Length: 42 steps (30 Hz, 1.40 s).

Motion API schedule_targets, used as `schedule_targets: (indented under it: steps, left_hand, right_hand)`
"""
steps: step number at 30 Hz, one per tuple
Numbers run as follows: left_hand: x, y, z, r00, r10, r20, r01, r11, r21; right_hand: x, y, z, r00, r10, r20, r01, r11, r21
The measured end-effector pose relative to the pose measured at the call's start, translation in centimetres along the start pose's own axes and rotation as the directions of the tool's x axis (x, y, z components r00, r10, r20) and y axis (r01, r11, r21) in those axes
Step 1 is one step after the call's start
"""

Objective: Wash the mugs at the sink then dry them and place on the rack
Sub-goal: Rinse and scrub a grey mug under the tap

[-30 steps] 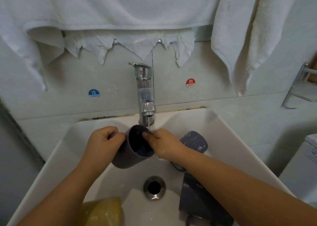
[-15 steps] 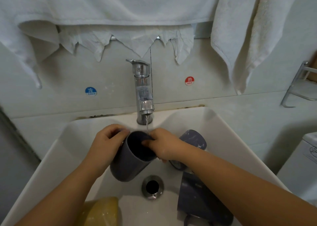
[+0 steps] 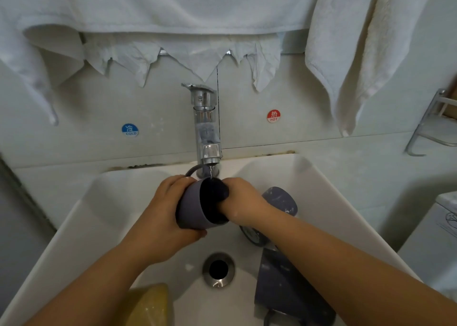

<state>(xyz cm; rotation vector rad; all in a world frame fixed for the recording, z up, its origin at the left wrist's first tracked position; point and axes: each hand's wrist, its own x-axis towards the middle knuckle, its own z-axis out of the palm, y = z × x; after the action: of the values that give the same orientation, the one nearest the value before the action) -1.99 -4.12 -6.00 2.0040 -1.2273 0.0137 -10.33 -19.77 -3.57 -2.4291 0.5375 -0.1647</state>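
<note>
A grey-purple mug (image 3: pixel 191 208) is tipped on its side under the chrome tap (image 3: pixel 206 127), mouth facing right, with a thin stream of water falling onto its rim. My left hand (image 3: pixel 163 216) grips the mug's body from the left and below. My right hand (image 3: pixel 243 205) has its fingers inside the mug's mouth, thumb on the rim. Two more grey mugs lie in the white sink (image 3: pixel 319 189): one (image 3: pixel 282 199) behind my right wrist, another (image 3: pixel 279 286) at the front right, partly hidden by my forearm.
A yellow sponge (image 3: pixel 148 306) lies at the sink's front left, and the drain (image 3: pixel 218 268) sits in the middle. White towels (image 3: pixel 346 53) hang on the wall above. A metal rack (image 3: pixel 430 125) is fixed on the right wall. A white appliance (image 3: pixel 440 239) stands at right.
The mug has been turned from mouth-up towards me to lying sideways with its mouth to the right. My right fingers have gone deeper inside it, and my left hand has shifted under its body.
</note>
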Motion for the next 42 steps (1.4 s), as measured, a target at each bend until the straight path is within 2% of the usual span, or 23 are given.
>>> schedule_targets:
  steps: [2,4,7,9,11,13,14,18,22,23,25,29,30,34,37,40,42]
  left_hand:
    - [0.0,0.1,0.0,1.0,0.022,0.003,-0.022,0.999,-0.024]
    - [0.1,-0.2,-0.2,0.999,0.032,-0.001,-0.032,0.999,-0.026]
    - [0.2,-0.6,-0.9,1.0,0.015,-0.01,-0.015,1.0,-0.021]
    - [0.2,-0.7,-1.2,1.0,-0.007,-0.025,0.006,1.0,-0.031]
    - [0.1,-0.8,-1.3,1.0,-0.012,-0.003,0.012,1.0,-0.019]
    - [0.1,-0.9,-1.2,0.999,-0.014,0.042,0.014,1.0,0.005]
    - [0.1,-1.0,-1.2,0.998,-0.014,0.057,0.013,1.0,0.01]
    - [0.3,-1.0,-1.8,0.997,-0.032,0.068,0.034,0.999,-0.017]
    - [0.3,-1.3,-2.8,0.994,-0.079,0.079,0.084,0.995,-0.052]
    - [0.2,-1.4,-2.9,0.992,-0.095,0.088,0.102,0.992,-0.069]
    - [0.2,-1.5,-2.9,0.984,-0.12,0.13,0.136,0.983,-0.121]
    - [0.1,-1.2,-2.5,0.972,-0.138,0.191,0.177,0.962,-0.21]
    - [0.1,-1.1,-2.5,0.972,-0.133,0.195,0.176,0.958,-0.225]
    - [0.1,-0.9,-2.4,0.969,-0.121,0.216,0.185,0.933,-0.309]
    - [0.0,-1.0,-2.1,0.961,-0.129,0.244,0.216,0.901,-0.375]
    - [-0.2,-0.7,-1.3,0.951,-0.121,0.285,0.23,0.893,-0.387]
    - [-0.1,-0.4,-1.0,0.946,-0.103,0.306,0.225,0.891,-0.394]
  right_hand:
    - [0.2,-0.1,0.3,0.995,-0.004,-0.102,-0.001,0.999,-0.051]
    - [0.3,-0.2,0.4,0.993,-0.021,-0.113,0.015,0.999,-0.05]
    - [0.1,-0.3,0.2,0.999,-0.052,-0.006,0.052,0.991,0.125]
    - [0.0,-0.3,0.3,0.995,-0.038,0.094,0.012,0.964,0.265]
    - [0.4,-0.3,0.7,0.996,-0.011,0.094,-0.007,0.981,0.191]
    - [0.9,-0.2,1.3,1.0,0.014,0.014,-0.014,1.0,0.025]
    - [0.9,-0.2,1.4,0.999,0.028,-0.016,-0.028,1.0,-0.005]
    - [0.4,-0.5,0.6,0.999,-0.026,-0.039,0.029,0.998,0.059]
    - [-0.4,-0.7,0.0,0.976,-0.092,0.199,0.041,0.968,0.247]
    - [-0.5,-0.7,0.0,0.973,-0.088,0.212,0.03,0.964,0.263]
    - [0.0,-0.6,0.4,0.987,-0.077,0.14,0.046,0.976,0.215]
    - [0.1,-0.3,0.7,0.999,-0.039,0.004,0.039,0.999,-0.018]
    - [0.0,-0.3,0.6,0.999,-0.053,0.007,0.053,0.998,-0.045]
    - [-0.3,-0.3,-0.1,0.989,-0.069,0.132,0.053,0.991,0.12]
    - [-0.2,-0.3,-0.5,0.984,-0.039,0.174,0.002,0.978,0.208]
    - [-0.1,-0.2,-0.4,0.976,0.001,0.216,-0.023,0.995,0.098]
    - [0.0,-0.1,-0.2,0.986,0.034,0.162,-0.037,0.999,0.02]
